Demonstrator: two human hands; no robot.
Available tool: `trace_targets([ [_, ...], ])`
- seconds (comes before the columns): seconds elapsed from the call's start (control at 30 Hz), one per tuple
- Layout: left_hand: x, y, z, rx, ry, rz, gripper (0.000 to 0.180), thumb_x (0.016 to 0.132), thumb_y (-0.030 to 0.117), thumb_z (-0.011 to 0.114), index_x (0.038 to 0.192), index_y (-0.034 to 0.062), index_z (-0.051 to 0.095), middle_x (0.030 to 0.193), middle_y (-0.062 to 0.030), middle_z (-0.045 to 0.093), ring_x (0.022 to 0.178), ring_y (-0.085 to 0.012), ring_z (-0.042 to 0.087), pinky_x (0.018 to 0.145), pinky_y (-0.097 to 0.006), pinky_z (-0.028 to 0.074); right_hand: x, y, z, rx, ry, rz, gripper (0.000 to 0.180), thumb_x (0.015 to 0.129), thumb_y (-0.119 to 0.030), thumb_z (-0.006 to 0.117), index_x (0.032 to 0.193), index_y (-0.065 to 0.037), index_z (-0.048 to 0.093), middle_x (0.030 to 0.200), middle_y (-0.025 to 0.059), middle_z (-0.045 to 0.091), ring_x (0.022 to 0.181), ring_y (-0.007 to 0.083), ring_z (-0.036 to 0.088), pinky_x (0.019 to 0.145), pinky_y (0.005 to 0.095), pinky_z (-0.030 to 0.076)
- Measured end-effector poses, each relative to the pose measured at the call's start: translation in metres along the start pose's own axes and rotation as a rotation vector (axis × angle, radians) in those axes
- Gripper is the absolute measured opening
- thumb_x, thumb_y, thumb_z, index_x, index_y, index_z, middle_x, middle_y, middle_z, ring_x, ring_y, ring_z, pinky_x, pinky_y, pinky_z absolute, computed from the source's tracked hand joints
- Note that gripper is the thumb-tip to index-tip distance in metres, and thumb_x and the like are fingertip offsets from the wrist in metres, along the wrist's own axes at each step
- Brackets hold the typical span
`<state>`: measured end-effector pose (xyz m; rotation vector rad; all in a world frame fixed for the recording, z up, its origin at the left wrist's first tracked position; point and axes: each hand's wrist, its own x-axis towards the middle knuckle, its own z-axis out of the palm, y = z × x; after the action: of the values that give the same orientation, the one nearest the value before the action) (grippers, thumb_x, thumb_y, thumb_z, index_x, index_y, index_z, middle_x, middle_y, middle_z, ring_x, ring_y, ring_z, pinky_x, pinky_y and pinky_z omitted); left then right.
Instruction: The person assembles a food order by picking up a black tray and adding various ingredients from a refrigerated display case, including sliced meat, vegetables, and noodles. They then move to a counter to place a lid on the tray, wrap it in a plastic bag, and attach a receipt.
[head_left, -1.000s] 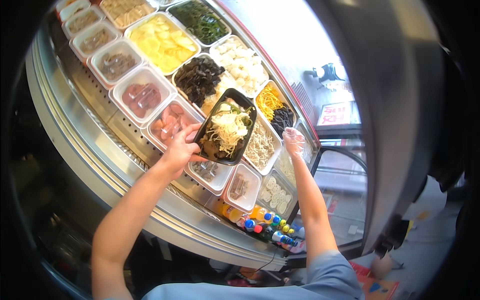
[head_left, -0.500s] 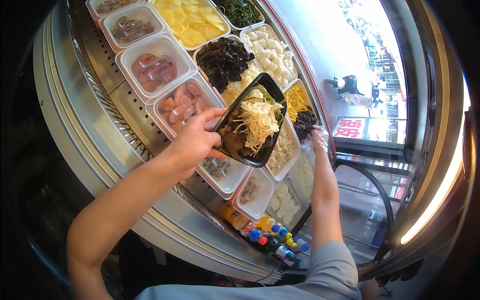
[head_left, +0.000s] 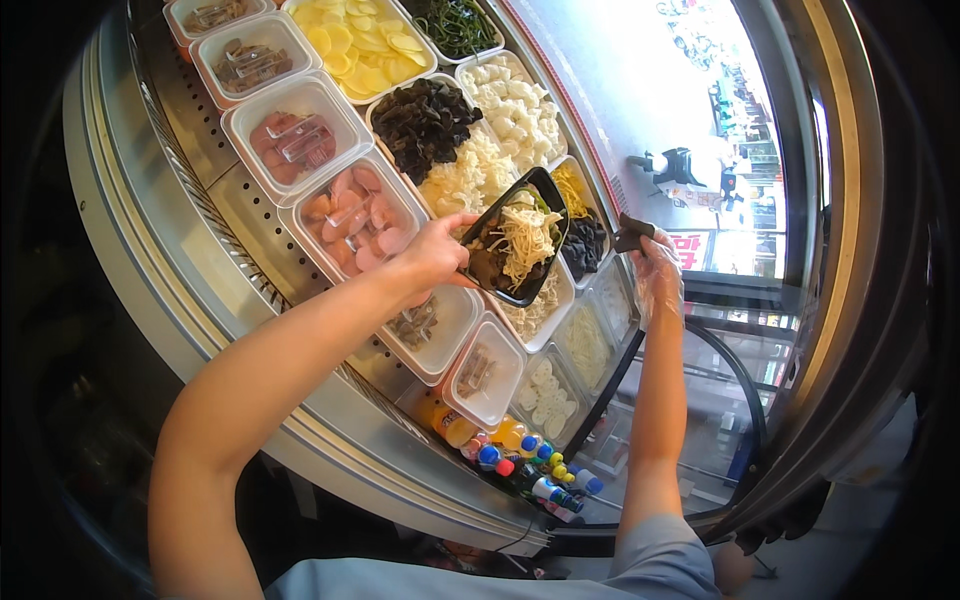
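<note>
My left hand (head_left: 437,250) grips the near-left edge of a black plastic container (head_left: 520,298), held tilted above the food trays. Pale shredded strips (head_left: 530,240) lie on top of its load, with dark pieces and some green below them. A clear plastic glove covers my right hand (head_left: 660,275). Its fingers pinch a dark, flat, kelp-like piece (head_left: 632,238), up off the trays and to the right of the container. Between the container and that hand sits a tray's pile of similar dark pieces (head_left: 585,246).
Around my hands stand trays of yellow slices (head_left: 355,45), black wood ear fungus (head_left: 425,125), white chunks (head_left: 512,108) and pink sausage pieces (head_left: 360,215). Several drink bottles (head_left: 525,455) stand at the near end. Glass (head_left: 700,390) curves along the right.
My right hand has come up out of the dark pile and now holds a dark piece. The trays sit slightly further left in view, and the container has shifted a little.
</note>
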<state>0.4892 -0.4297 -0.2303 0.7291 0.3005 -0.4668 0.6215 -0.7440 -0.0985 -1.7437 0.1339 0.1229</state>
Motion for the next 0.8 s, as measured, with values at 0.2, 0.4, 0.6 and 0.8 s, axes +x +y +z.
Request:
trace_targets([
  [0.2,-0.012,0.001,0.003,0.035,-0.057,-0.008,0.065,0.081,-0.012,0.046,0.142,0.0078,0.037,0.107,-0.0109,0.060,0.090,-0.0207,0.067,0.072,-0.034,0.061,-0.041,-0.020,0.067,-0.199,-0.285,-0.032,0.026,0.089,-0.004,0.063,0.114,0.000,0.061,0.099,0.0089,0.067,0.086,0.0134,0.065,0.075,0.0250,0.056],
  [0.4,-0.020,0.006,-0.004,0.073,-0.125,0.003,0.064,0.081,-0.010,0.048,0.142,0.0079,0.038,0.108,-0.0101,0.060,0.091,-0.0198,0.067,0.073,-0.033,0.061,-0.053,-0.026,0.085,-0.263,-0.137,-0.039,0.033,0.091,-0.015,0.067,0.117,0.003,0.058,0.101,0.0117,0.068,0.086,0.0161,0.068,0.068,0.0227,0.056],
  [0.6,-0.019,0.002,-0.003,0.063,-0.179,-0.008,0.063,0.082,-0.010,0.049,0.142,0.0068,0.037,0.110,-0.0112,0.060,0.095,-0.0209,0.066,0.075,-0.033,0.061,-0.049,-0.021,0.083,-0.363,-0.211,-0.058,0.032,0.094,-0.025,0.062,0.117,-0.004,0.062,0.106,0.0069,0.069,0.092,0.0161,0.068,0.054,0.0211,0.051],
  [0.8,-0.020,0.005,-0.008,0.024,-0.174,-0.024,0.065,0.081,-0.010,0.050,0.142,0.0061,0.036,0.110,-0.0118,0.059,0.094,-0.0207,0.066,0.075,-0.035,0.060,-0.046,-0.018,0.073,-0.374,-0.161,-0.080,0.034,0.095,-0.030,0.060,0.114,-0.002,0.064,0.114,0.0114,0.068,0.101,0.0216,0.068,0.052,0.0223,0.049],
])
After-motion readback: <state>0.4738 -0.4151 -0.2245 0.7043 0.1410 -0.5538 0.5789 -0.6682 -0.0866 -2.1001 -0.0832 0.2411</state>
